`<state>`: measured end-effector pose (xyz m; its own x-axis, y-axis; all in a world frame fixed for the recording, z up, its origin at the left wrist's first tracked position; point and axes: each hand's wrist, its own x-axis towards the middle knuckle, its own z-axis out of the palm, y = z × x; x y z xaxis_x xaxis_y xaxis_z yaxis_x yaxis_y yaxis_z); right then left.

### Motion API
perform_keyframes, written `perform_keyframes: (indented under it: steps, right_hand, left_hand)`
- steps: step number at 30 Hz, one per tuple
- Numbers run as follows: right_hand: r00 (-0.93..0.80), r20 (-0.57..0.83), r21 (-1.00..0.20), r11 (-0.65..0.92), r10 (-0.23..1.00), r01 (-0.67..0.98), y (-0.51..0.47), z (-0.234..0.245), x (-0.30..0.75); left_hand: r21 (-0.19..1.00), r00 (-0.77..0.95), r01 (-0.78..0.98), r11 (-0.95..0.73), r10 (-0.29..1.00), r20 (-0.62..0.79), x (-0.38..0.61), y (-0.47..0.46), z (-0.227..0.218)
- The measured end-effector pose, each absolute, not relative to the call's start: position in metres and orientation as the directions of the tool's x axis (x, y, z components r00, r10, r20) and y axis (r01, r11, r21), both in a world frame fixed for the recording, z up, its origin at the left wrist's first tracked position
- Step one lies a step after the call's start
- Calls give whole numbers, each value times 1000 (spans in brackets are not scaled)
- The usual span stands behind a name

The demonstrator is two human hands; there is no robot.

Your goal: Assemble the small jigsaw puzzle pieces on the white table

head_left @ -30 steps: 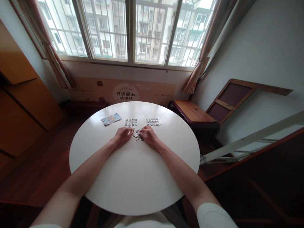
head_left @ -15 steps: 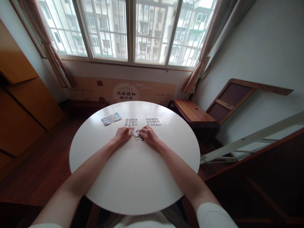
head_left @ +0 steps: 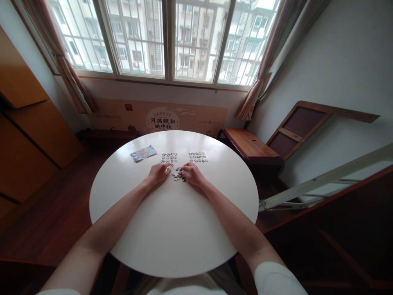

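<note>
A small cluster of joined jigsaw pieces (head_left: 177,175) lies on the round white table (head_left: 172,229) between my two hands. My left hand (head_left: 159,173) rests on the table at the cluster's left, fingers curled and pinched toward it. My right hand (head_left: 192,174) sits at its right, fingers bent down onto the pieces. Just beyond lie two neat groups of loose pieces, the left group (head_left: 169,157) and the right group (head_left: 198,157). A colourful picture card (head_left: 143,153) lies flat further left.
A wooden bench (head_left: 250,148) stands past the table's right edge, with a framed board (head_left: 299,127) leaning on the wall. Wooden cabinets (head_left: 27,135) fill the left side. A barred window (head_left: 166,41) and a printed cardboard panel (head_left: 161,119) are behind.
My left hand's fingertips have edged slightly forward and right toward the pieces. Otherwise both hands stay at the cluster.
</note>
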<state>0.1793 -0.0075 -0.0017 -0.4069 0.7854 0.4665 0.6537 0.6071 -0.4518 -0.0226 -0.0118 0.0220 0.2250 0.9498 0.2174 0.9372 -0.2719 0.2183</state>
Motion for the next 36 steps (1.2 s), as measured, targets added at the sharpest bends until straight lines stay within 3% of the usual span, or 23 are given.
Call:
perform_keyframes:
  steps: [36]
  right_hand:
    - [-409,474,-454,614,780,646,-7,-3,180]
  left_hand:
    - [223,231,928,-298,931,284,-25,-6,14]
